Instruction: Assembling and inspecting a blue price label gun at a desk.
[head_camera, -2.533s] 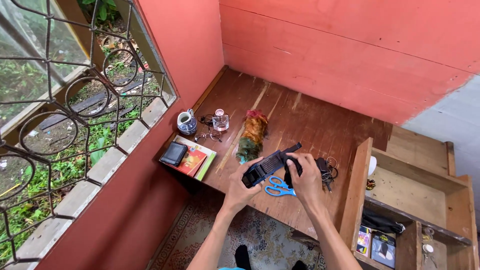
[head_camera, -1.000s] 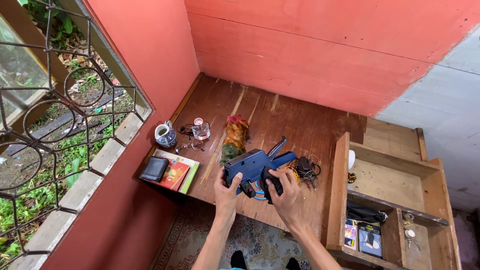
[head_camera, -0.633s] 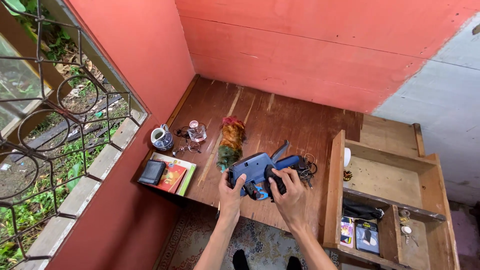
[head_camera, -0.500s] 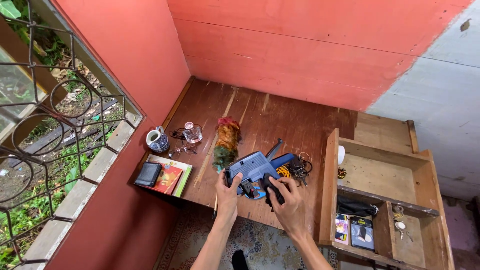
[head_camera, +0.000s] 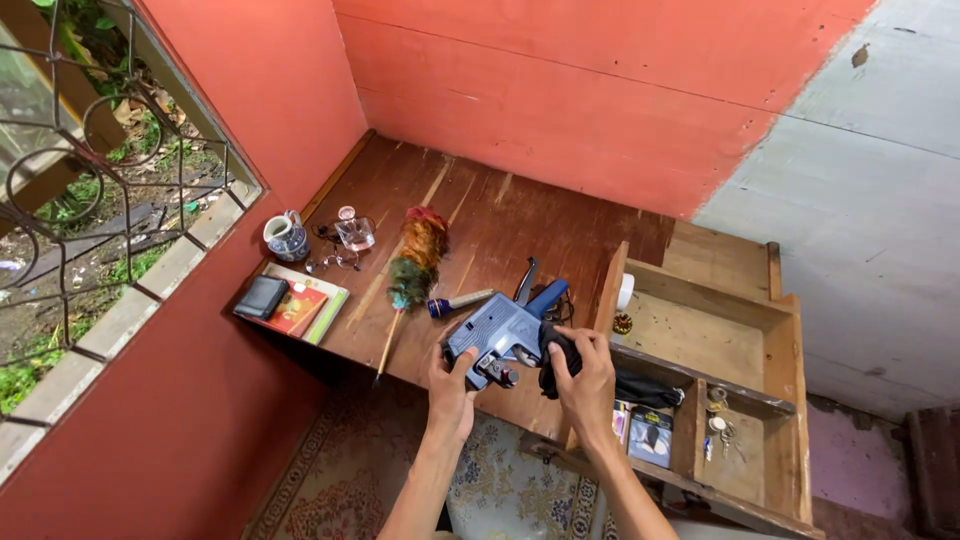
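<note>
Plastic labelling gun (head_camera: 500, 338), blue-grey, held over the wooden desk's (head_camera: 480, 215) near edge: we judge it light, rigid, smooth. Left hand (head_camera: 452, 382) pinches its lower corner; right hand (head_camera: 583, 375) closes around the black grip. Feather duster (head_camera: 418, 256) lies left, shelf unit (head_camera: 700, 345) crowds right.

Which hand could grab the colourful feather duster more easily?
Probably the left hand. It grips the near-left edge of the blue label gun, the side facing the feather duster. The right hand holds the gun's other side, by the wooden shelf box, and would have to cross over.
</note>
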